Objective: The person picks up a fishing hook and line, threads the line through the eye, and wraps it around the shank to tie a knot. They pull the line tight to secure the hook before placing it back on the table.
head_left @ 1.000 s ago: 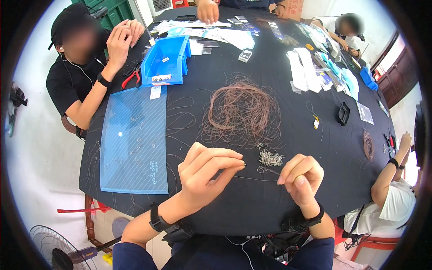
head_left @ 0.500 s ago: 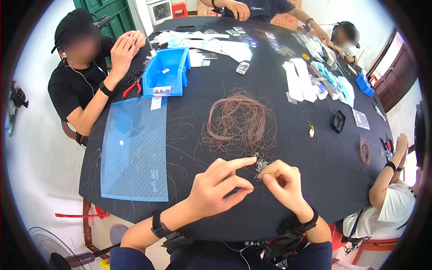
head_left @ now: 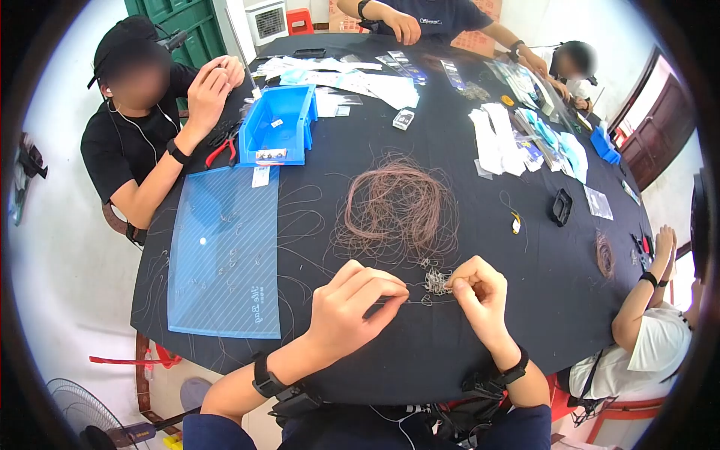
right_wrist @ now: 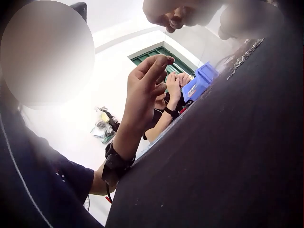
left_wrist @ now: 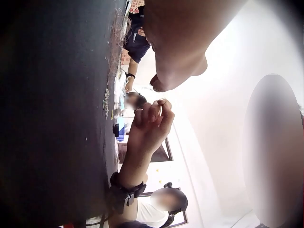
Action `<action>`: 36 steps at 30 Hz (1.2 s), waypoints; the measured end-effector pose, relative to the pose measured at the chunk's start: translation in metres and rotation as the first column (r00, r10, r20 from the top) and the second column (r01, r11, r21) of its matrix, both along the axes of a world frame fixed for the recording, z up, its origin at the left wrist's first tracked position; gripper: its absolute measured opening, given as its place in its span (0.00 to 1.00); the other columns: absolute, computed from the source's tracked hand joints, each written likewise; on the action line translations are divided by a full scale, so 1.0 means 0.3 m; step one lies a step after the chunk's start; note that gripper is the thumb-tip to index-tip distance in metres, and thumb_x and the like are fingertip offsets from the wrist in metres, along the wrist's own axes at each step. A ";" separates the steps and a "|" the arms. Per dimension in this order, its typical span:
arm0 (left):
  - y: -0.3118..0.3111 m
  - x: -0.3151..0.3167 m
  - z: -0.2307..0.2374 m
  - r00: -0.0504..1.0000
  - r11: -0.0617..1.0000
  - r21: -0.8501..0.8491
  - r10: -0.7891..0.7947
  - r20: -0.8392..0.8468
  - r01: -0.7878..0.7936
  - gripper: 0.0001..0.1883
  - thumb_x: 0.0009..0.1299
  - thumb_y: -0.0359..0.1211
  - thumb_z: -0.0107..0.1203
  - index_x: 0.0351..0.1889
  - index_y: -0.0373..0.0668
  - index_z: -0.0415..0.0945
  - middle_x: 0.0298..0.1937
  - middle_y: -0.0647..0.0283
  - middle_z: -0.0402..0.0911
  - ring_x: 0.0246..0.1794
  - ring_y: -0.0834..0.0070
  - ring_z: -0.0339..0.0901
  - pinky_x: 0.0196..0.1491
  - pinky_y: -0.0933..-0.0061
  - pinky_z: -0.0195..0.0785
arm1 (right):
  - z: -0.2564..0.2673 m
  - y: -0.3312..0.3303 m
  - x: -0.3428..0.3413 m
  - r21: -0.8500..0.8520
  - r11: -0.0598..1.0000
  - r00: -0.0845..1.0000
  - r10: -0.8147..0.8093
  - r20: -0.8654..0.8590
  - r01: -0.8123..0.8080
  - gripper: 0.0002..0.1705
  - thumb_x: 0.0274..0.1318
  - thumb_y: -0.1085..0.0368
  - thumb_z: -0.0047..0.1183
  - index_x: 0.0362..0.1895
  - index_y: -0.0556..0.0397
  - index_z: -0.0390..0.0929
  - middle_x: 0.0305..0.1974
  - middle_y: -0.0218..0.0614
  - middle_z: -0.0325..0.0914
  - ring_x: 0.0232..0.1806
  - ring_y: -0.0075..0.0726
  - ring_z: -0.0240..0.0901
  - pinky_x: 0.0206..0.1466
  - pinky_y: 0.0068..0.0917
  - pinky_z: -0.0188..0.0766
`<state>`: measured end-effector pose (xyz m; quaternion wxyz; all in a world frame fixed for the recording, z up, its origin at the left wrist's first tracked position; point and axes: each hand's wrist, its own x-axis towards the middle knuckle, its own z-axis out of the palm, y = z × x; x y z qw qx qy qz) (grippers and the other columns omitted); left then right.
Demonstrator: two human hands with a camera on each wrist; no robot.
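Note:
In the head view my left hand (head_left: 351, 309) pinches the end of a thin line (head_left: 431, 302) between thumb and fingertips. My right hand (head_left: 481, 298) pinches at the line's other side, beside a small pile of metal hooks or clips (head_left: 437, 282); what lies between its fingertips is too small to tell. Behind both hands lies a loose coil of brown line (head_left: 397, 210). The left wrist view shows the right hand (left_wrist: 149, 126) with thumb and fingers together. In the right wrist view the left hand (right_wrist: 145, 90) has its fingertips together.
At left lie a blue striped file bag (head_left: 225, 262) with small hooked pieces on it, a blue bin (head_left: 277, 124) and red pliers (head_left: 222, 150). Further right are a black tray (head_left: 560, 208), a small yellow item (head_left: 516, 223) and white packaging (head_left: 495, 139). Other people sit around the table.
My hands first came closer together at the metal pile, then the left drew back left. My right hand has moved left from where it was, up beside the pile.

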<state>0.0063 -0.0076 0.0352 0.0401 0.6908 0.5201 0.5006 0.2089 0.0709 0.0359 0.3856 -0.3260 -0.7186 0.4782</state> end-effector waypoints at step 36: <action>-0.011 -0.019 0.000 0.994 0.989 0.124 -0.084 0.065 0.075 0.11 0.50 0.25 0.70 0.30 0.48 0.84 0.40 0.68 0.86 0.31 0.79 0.72 0.34 0.78 0.61 | -0.044 0.002 0.021 0.017 0.979 0.918 0.196 -0.345 -0.203 0.06 0.59 0.71 0.51 0.30 0.59 0.72 0.25 0.35 0.78 0.21 0.15 0.65 0.25 0.15 0.62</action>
